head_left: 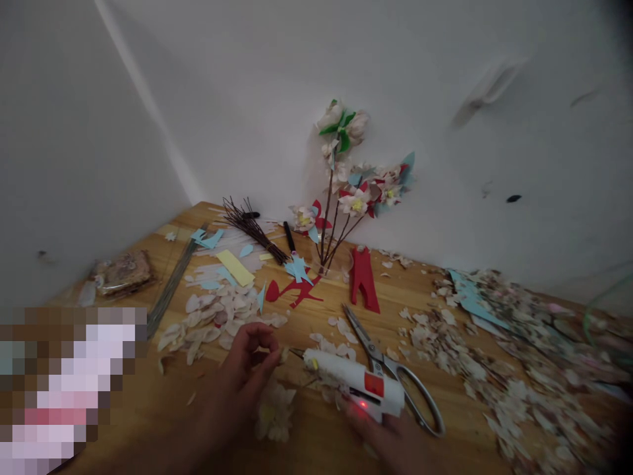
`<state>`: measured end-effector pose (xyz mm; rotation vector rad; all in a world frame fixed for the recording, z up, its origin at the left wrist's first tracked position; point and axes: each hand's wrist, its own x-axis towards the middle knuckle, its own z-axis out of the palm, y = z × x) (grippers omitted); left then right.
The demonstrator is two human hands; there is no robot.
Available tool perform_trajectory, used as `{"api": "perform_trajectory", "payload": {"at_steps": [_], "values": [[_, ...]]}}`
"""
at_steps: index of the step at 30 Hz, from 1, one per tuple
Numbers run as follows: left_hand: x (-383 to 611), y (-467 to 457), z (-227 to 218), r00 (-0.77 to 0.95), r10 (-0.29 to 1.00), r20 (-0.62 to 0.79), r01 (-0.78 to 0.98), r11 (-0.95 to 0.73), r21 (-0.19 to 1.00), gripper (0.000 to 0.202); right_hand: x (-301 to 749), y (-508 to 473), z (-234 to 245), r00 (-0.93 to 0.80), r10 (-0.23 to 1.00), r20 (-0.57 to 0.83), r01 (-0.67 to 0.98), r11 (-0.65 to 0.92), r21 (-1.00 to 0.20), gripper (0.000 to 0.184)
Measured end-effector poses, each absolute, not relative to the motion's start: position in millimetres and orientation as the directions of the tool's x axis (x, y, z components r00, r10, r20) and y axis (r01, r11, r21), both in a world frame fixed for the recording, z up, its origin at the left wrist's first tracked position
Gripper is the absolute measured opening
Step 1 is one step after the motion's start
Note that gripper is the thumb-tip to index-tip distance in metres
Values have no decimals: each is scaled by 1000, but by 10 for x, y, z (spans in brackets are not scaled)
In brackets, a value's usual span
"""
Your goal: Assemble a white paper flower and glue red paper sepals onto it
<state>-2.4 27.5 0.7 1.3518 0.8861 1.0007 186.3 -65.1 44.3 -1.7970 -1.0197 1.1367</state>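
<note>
My right hand (378, 432) is wrapped round a white hot glue gun (341, 377), whose red light glows near my fingers. Its metal nozzle points left, close to a small pale petal (283, 356) pinched between the thumb and fingers of my left hand (253, 359). Just below the left hand is a cream flower with a yellowish middle (275, 412); what supports it is hidden. Behind the glue gun, a pair of scissors (376, 356) lies on the wooden table with its blades slightly apart. Loose petals (222, 310) are heaped beyond my left hand.
Handmade flowers on brown stems (356, 198) stand against the wall. Around them lie a bundle of brown sticks (254, 231), red cut paper (362, 277), a yellow strip (235, 267) and grey wires (173, 280). A wide heap of dried petals (514, 389) covers the right side.
</note>
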Motion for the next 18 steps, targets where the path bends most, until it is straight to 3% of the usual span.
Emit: {"api": "perform_trajectory", "payload": {"at_steps": [5, 12, 18], "values": [[-22, 282, -4, 335, 940, 63, -67, -43, 997, 15, 1862, -664, 423, 329, 898, -290, 254, -381, -889, 31], [-39, 269, 25, 340, 939, 51, -55, -35, 998, 14, 1831, -661, 445, 345, 892, -292, 277, -394, -876, 50], [-40, 274, 8, 334, 942, 32, -59, -13, 998, 14, 1831, -680, 488, 378, 884, -273, 321, -402, -858, 48]]}}
